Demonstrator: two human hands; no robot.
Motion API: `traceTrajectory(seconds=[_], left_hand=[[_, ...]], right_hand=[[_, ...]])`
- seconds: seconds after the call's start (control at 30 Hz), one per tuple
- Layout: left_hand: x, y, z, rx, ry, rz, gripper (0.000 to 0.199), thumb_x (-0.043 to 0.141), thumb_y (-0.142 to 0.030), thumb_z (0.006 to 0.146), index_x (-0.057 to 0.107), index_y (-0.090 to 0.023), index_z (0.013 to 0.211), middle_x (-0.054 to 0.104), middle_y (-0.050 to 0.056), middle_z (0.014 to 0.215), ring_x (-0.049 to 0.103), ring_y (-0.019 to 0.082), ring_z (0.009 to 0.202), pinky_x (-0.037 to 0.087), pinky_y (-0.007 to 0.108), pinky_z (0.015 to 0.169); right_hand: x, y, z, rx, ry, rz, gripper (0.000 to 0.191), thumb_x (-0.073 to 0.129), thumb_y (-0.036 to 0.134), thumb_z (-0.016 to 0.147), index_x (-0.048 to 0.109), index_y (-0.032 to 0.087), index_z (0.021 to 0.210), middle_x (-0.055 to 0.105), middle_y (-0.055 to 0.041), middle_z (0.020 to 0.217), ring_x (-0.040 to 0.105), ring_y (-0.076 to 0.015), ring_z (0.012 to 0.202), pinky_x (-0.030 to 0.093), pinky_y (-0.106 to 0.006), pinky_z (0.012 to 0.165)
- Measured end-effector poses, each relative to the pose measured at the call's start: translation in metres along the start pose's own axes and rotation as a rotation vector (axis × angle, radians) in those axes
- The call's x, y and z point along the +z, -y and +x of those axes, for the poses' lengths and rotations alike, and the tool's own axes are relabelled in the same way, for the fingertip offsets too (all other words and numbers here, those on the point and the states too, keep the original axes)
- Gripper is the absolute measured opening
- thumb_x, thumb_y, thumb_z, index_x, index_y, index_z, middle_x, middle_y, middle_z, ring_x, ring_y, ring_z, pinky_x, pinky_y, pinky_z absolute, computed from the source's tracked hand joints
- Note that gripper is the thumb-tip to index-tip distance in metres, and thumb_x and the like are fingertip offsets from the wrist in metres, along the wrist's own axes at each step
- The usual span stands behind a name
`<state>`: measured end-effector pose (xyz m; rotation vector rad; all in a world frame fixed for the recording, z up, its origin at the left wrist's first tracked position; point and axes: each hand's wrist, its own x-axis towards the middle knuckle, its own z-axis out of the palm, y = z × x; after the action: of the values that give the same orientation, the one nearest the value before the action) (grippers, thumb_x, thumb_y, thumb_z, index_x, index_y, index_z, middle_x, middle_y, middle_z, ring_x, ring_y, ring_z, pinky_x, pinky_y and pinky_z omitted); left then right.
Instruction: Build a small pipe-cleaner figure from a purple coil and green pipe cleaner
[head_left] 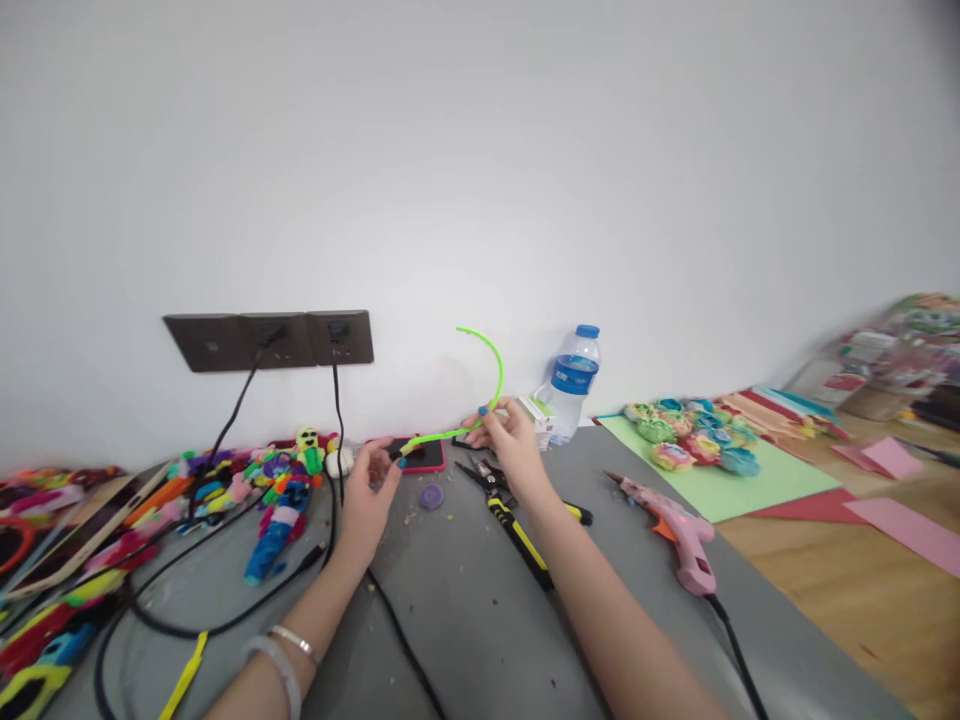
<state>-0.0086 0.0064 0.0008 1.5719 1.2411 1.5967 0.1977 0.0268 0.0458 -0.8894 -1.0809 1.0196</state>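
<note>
A bright green pipe cleaner point(440, 437) stretches between my hands above the grey table point(465, 640). My left hand point(373, 488) pinches its yellowish end between thumb and fingers. Further along, my right hand point(508, 434) grips it between thumb and forefinger. Beyond the right fingers the free part curls up and back to the left against the wall. Beneath my hands lie a pink-edged phone point(429, 457), a small purple disc point(431, 496) and black-and-yellow pliers point(519, 536). My right forearm covers part of the pliers.
A pink glue gun point(679, 530) lies right of my right arm, its cord running forward. Behind stands a water bottle point(574, 380). Black cables point(225, 628) loop on the left from the wall sockets point(277, 340). Colourful pipe cleaners point(217, 480) crowd the left; paper flowers point(697, 435) sit right.
</note>
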Motion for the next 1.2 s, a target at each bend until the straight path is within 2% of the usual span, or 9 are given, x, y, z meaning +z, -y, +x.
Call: traceTrajectory(seconds=[0.13,0.27,0.37,0.47,0.53,0.6,0.7,0.9,1.2], left_hand=[[-0.002,0.001,0.0,0.014,-0.184,-0.076,0.033,0.059,-0.029,0.083,0.053,-0.022,0.114,0.045,-0.004,0.076,0.047,0.014,0.068,0.04,0.025,0.068],[-0.002,0.0,0.0,0.03,-0.155,-0.006,0.034,0.06,-0.019,0.08,0.055,-0.021,0.113,0.039,-0.006,0.067,0.046,0.013,0.063,0.04,0.025,0.071],[0.0,0.0,-0.001,0.028,-0.123,0.03,0.047,0.062,-0.019,0.078,0.052,-0.023,0.124,0.062,0.004,0.098,0.058,0.019,0.099,0.041,0.03,0.088],[0.002,0.003,-0.002,-0.05,-0.044,-0.06,0.049,0.065,-0.026,0.078,0.054,-0.023,0.126,0.057,0.011,0.131,0.051,0.023,0.123,0.04,0.034,0.096],[0.004,0.007,-0.001,-0.128,-0.003,-0.176,0.043,0.067,-0.032,0.078,0.059,-0.021,0.118,0.063,0.011,0.123,0.058,0.023,0.114,0.045,0.033,0.09],[0.005,0.011,-0.001,-0.193,0.0,-0.246,0.034,0.069,-0.036,0.075,0.066,-0.018,0.104,0.071,0.008,0.099,0.065,0.02,0.09,0.049,0.03,0.076],[0.007,0.014,-0.001,-0.243,-0.026,-0.297,0.026,0.073,-0.037,0.071,0.069,-0.016,0.087,0.066,0.001,0.069,0.059,0.014,0.061,0.045,0.023,0.056],[0.009,0.007,-0.002,-0.244,0.035,-0.441,0.025,0.075,-0.032,0.07,0.068,-0.017,0.09,0.07,0.004,0.087,0.066,0.016,0.073,0.052,0.025,0.064],[0.007,0.008,-0.002,-0.254,0.002,-0.466,0.028,0.079,-0.037,0.068,0.07,-0.016,0.085,0.072,0.003,0.081,0.067,0.015,0.071,0.054,0.025,0.067]], right_hand=[[0.009,-0.024,-0.002,0.02,-0.023,0.085,0.04,0.065,0.052,0.077,0.037,0.025,0.086,0.071,0.0011,0.069,0.066,-0.0147,0.053,0.052,-0.026,0.052],[0.008,-0.027,-0.002,-0.044,-0.113,0.116,0.038,0.061,0.052,0.08,0.037,0.025,0.09,0.07,0.0016,0.068,0.065,-0.0146,0.053,0.051,-0.027,0.053],[0.007,-0.024,-0.002,-0.089,-0.136,0.119,0.036,0.06,0.051,0.082,0.039,0.024,0.094,0.071,0.0003,0.07,0.064,-0.0142,0.052,0.051,-0.027,0.053],[0.009,-0.026,-0.003,-0.074,-0.079,0.118,0.037,0.06,0.054,0.08,0.043,0.023,0.094,0.069,0.0007,0.066,0.063,-0.014,0.05,0.05,-0.027,0.051],[0.012,-0.029,-0.004,-0.025,0.012,0.093,0.039,0.06,0.057,0.078,0.045,0.023,0.093,0.068,0.0012,0.063,0.063,-0.0144,0.048,0.048,-0.026,0.048],[0.014,-0.033,-0.005,0.026,0.09,0.064,0.041,0.061,0.059,0.077,0.046,0.024,0.092,0.067,0.0011,0.062,0.063,-0.0148,0.048,0.046,-0.025,0.045],[0.015,-0.036,-0.006,0.056,0.124,0.055,0.042,0.061,0.06,0.076,0.047,0.023,0.092,0.067,0.0012,0.062,0.062,-0.0143,0.046,0.044,-0.024,0.042],[0.012,-0.038,-0.004,0.051,0.063,0.084,0.037,0.062,0.052,0.078,0.048,0.021,0.093,0.067,0.0032,0.058,0.058,-0.0105,0.04,0.045,-0.021,0.043],[0.012,-0.039,-0.003,0.032,0.043,0.007,0.034,0.062,0.049,0.077,0.053,0.019,0.091,0.063,0.0043,0.051,0.05,-0.0091,0.032,0.033,-0.018,0.033]])
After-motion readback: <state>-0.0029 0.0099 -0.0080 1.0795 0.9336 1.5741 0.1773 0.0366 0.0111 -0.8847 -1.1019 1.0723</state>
